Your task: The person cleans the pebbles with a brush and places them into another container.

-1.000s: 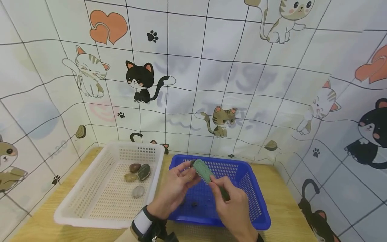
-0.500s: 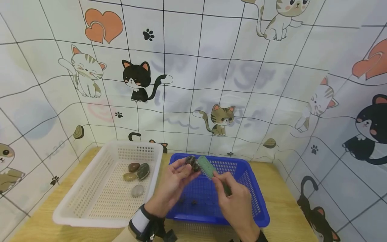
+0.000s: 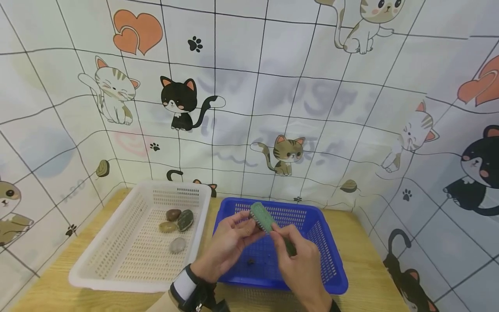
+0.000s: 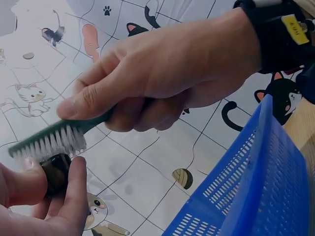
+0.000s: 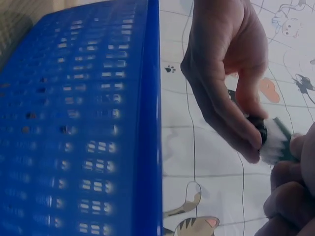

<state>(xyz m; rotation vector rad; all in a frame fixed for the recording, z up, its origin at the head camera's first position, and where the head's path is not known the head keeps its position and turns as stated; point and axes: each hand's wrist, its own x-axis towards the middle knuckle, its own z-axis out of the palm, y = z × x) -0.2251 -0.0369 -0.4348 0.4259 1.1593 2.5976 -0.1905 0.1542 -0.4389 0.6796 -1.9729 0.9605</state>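
Note:
Above the blue basket (image 3: 339, 255), my left hand (image 3: 230, 240) pinches a dark, glossy stone (image 4: 56, 173) between thumb and fingers. A green brush (image 3: 262, 216) with white bristles is gripped by its handle in my right hand (image 3: 301, 258). Its bristles (image 4: 54, 142) touch the top of the stone in the left wrist view. From the head, the brush hides most of the stone. In the right wrist view the stone (image 5: 258, 129) shows between the left fingertips, with the bristles against it.
To the left stands a white basket (image 3: 117, 284) holding several stones (image 3: 185, 220), brown, yellowish, striped dark and pale grey. Small dark bits (image 3: 251, 261) lie in the blue basket. Both baskets sit on a wooden table (image 3: 364, 260) before a cat-print wall covering (image 3: 234, 86).
Half a second ago the brush was to the right of the stone, which showed more openly. Now the brush is slightly further left, over the stone. Both hands keep their grips.

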